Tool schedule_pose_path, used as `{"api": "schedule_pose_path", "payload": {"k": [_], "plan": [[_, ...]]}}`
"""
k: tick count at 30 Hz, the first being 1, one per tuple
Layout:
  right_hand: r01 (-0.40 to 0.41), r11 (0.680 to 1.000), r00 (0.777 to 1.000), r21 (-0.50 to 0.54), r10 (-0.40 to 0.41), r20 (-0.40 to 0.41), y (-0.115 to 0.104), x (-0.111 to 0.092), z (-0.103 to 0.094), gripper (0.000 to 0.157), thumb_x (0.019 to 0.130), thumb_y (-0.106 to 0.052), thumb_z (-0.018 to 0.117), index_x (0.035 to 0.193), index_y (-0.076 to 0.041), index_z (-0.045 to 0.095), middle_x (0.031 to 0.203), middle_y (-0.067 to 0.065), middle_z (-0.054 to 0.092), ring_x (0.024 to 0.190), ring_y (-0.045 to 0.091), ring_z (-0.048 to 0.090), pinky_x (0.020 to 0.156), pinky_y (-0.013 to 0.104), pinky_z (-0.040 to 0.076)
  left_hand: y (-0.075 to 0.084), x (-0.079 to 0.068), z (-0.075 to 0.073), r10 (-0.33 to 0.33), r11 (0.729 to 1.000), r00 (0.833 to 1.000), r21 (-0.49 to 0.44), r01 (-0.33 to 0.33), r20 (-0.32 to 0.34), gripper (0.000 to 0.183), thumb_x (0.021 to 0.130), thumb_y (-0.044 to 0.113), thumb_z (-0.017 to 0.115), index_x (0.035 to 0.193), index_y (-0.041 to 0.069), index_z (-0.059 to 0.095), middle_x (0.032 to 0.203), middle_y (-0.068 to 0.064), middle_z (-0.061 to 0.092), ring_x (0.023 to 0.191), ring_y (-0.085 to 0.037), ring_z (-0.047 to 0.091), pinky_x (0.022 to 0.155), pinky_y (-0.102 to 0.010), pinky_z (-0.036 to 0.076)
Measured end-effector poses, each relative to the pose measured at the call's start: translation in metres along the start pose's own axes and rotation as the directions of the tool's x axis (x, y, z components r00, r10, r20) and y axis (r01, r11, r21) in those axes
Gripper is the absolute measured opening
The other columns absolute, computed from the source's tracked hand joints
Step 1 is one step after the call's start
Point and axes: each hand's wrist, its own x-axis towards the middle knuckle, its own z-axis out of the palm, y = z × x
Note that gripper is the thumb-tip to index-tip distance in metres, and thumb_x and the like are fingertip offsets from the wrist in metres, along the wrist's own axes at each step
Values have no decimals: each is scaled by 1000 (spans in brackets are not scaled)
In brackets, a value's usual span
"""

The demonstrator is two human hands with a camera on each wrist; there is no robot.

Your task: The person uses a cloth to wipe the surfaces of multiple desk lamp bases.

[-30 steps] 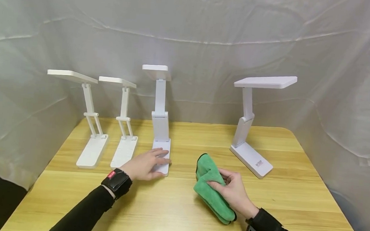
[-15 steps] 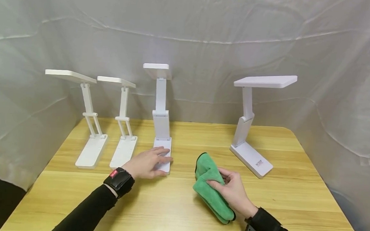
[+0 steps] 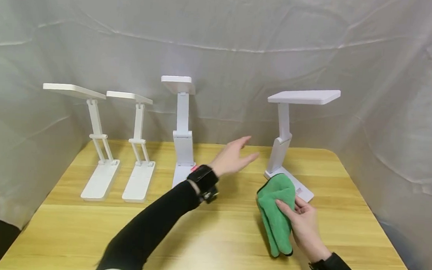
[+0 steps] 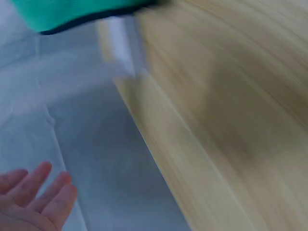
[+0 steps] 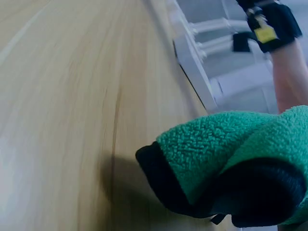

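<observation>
My left hand (image 3: 232, 157) hovers with spread fingers between the middle lamp (image 3: 183, 147) and the right lamp (image 3: 281, 149), touching neither. In the left wrist view the same hand (image 4: 36, 204) shows loose, bare fingers. A folded green cloth (image 3: 277, 213) with black edging is pinched between the thumb and fingers of my right hand (image 3: 305, 225), just in front of the right lamp's base, which it partly covers. The cloth (image 5: 231, 149) fills the lower right of the right wrist view. My left wrist and forearm cover part of the middle lamp's base.
Two more white folding desk lamps stand at the left: an outer lamp (image 3: 101, 179) and an inner lamp (image 3: 139, 182). All stand on a wooden table (image 3: 209, 242). A grey fabric backdrop (image 3: 220, 69) hangs behind and at both sides.
My left hand has left the middle lamp's base and moved right and away from me. My right hand has carried the cloth rightward, closer to the right lamp. The head view has shifted slightly.
</observation>
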Motion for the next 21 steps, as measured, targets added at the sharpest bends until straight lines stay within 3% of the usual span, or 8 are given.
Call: {"api": "schedule_pose_path", "payload": {"k": [5, 11, 15, 21], "plan": [[1, 999, 999, 47, 1, -36, -4, -6, -22, 51, 88, -10, 66, 132, 7, 48, 104, -4, 70, 89, 13, 67, 71, 26, 57, 34, 47, 28, -93, 988, 996, -126, 93, 6, 71, 91, 47, 55, 145, 6, 33, 139, -12, 49, 122, -22, 50, 99, -33, 44], [21, 998, 998, 51, -17, -63, -9, -4, -30, 55, 87, -9, 67, 135, 6, 45, 111, -4, 67, 94, 14, 66, 74, 28, 56, 51, 74, 53, -125, 981, 992, -150, 122, -11, 49, 95, 39, 54, 132, 8, 48, 125, -9, 60, 108, -20, 59, 88, -32, 51], [65, 998, 995, 11, -64, -75, -15, -4, -31, 53, 86, -7, 68, 132, 8, 47, 106, -3, 69, 90, 14, 67, 71, 27, 57, 52, 76, 58, -89, 991, 996, -99, 86, -27, 36, 98, 31, 50, 125, 8, 54, 120, -8, 64, 102, -19, 62, 85, -31, 53], [214, 972, 975, -95, -219, -43, -27, 2, -29, 46, 83, -2, 68, 124, 12, 53, 97, -2, 71, 82, 13, 68, 66, 25, 57, 32, 55, 37, 15, 999, 999, -36, -16, -29, 30, 98, 26, 50, 118, 5, 57, 113, -11, 66, 97, -19, 64, 80, -27, 54]]}}
